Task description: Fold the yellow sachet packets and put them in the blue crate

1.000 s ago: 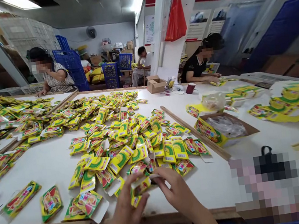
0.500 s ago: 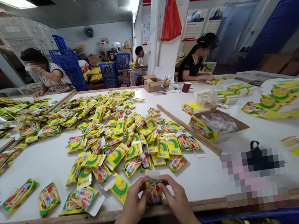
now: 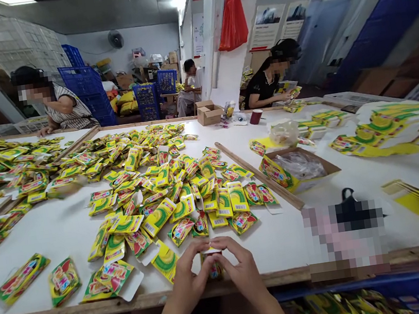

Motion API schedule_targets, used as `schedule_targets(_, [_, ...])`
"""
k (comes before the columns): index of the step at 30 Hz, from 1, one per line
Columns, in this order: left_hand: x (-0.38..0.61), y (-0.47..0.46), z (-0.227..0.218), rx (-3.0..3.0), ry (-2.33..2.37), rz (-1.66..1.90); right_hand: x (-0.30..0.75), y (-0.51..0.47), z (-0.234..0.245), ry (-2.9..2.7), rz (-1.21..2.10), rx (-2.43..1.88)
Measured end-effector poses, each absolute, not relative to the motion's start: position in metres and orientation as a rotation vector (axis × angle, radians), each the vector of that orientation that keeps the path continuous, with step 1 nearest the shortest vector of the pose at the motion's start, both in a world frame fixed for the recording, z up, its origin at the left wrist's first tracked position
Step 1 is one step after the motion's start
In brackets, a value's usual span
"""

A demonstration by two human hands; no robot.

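My left hand [image 3: 190,279] and my right hand [image 3: 239,270] meet at the near edge of the white table [image 3: 63,227]. Both pinch one small yellow and green carton [image 3: 212,267] held upright between them, fingers pressing on its white top flap. Most of the carton is hidden by my fingers. Just beyond my hands lies a big scatter of flat yellow and green cartons [image 3: 168,194], the nearest ones a hand's width away.
A wooden strip [image 3: 259,176] runs diagonally across the table; right of it sits an open cardboard box [image 3: 300,167] with plastic bags. A blue crate [image 3: 370,300] of cartons stands below right. A person [image 3: 50,104] works at far left, another person [image 3: 272,80] at far right.
My hands drew the carton back from the pile to the table edge, turned it upright and closed tighter around it. The view tilted down, showing the blue crate.
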State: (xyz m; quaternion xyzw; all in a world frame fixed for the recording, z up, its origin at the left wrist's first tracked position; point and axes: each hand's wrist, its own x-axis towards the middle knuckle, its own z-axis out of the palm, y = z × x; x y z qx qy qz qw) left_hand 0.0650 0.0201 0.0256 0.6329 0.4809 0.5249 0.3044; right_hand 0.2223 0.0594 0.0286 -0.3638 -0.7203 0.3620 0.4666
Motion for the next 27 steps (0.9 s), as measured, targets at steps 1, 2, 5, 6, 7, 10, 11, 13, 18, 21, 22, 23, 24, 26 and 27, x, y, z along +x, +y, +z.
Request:
schedule_targets(1, [0.065, 0.020, 0.028, 1.665, 1.279, 1.399, 0.222, 0.059, 0.030, -1.781, 0.894, -0.887])
schedule_targets(2, [0.065, 0.020, 0.030, 1.648, 1.288, 1.409, 0.222, 0.059, 0.031, -1.785, 0.896, -0.889])
schedule_targets(5, [0.066, 0.024, 0.032, 1.589, 1.338, 1.419, 0.219, 0.060, 0.037, -1.778, 0.885, -0.944])
schedule_targets(6, [0.066, 0.025, 0.032, 1.567, 1.358, 1.415, 0.218, 0.061, 0.039, -1.775, 0.877, -0.977])
schedule_targets(7, [0.066, 0.027, 0.032, 1.544, 1.379, 1.409, 0.217, 0.062, 0.041, -1.772, 0.868, -1.009])
schedule_targets(10, [0.067, 0.031, 0.031, 1.516, 1.406, 1.396, 0.216, 0.065, 0.045, -1.777, 0.860, -1.054])
schedule_targets(11, [0.067, 0.031, 0.030, 1.517, 1.402, 1.405, 0.216, 0.065, 0.045, -1.779, 0.869, -1.051])
schedule_targets(13, [0.066, 0.029, 0.028, 1.527, 1.384, 1.440, 0.217, 0.064, 0.044, -1.766, 0.892, -1.032])
schedule_targets(18, [0.062, 0.022, 0.022, 1.590, 1.311, 1.491, 0.218, 0.055, 0.030, -1.702, 0.953, -0.958])
schedule_targets(21, [0.060, 0.021, 0.020, 1.612, 1.283, 1.487, 0.219, 0.052, 0.023, -1.679, 1.001, -0.944])
schedule_targets(22, [0.059, 0.022, 0.020, 1.611, 1.278, 1.492, 0.219, 0.051, 0.022, -1.675, 1.010, -0.951])
schedule_targets(23, [0.058, 0.022, 0.021, 1.611, 1.272, 1.498, 0.219, 0.050, 0.020, -1.673, 1.012, -0.960])
schedule_targets(24, [0.058, 0.023, 0.021, 1.613, 1.264, 1.502, 0.219, 0.049, 0.019, -1.669, 1.003, -0.970])
schedule_targets(26, [0.057, 0.022, 0.021, 1.624, 1.253, 1.493, 0.218, 0.048, 0.018, -1.660, 0.974, -0.992])
schedule_targets(27, [0.058, 0.022, 0.021, 1.626, 1.252, 1.473, 0.218, 0.047, 0.018, -1.660, 0.961, -1.002])
